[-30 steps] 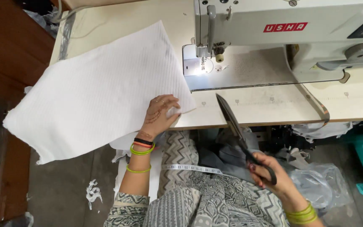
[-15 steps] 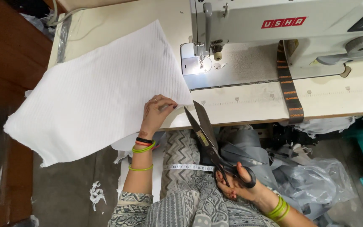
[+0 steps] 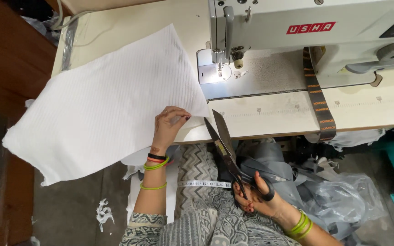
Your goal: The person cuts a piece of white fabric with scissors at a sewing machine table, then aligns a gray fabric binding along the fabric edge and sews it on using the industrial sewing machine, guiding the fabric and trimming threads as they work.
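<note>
Right now the left hand (image 3: 168, 126) lies flat, fingers spread, pressing down the near corner of a white ribbed fabric sheet (image 3: 110, 98) at the front edge of the cream surface (image 3: 274, 116). Most of the sheet rests on the surface; its left part hangs over the edge above the floor. The right hand (image 3: 256, 200) is closed around the black handles of large scissors (image 3: 226, 146), held low over the lap. Blades are parted, tips pointing up toward the fabric corner, just beside the left hand's fingertips; cannot tell if the blades touch the cloth. A white sewing machine (image 3: 297, 32) stands on the surface to the right of the sheet, its needle area lit. A dark printed strap (image 3: 318, 98) hangs from the machine bed over the surface edge. A white measuring tape (image 3: 204, 184) lies across the lap. Green bangles on both wrists, plus red and black bands on the left. Grey cloth and clear plastic (image 3: 347, 200) sit piled below the surface on the right. White scraps (image 3: 102, 213) lie on the floor.
</note>
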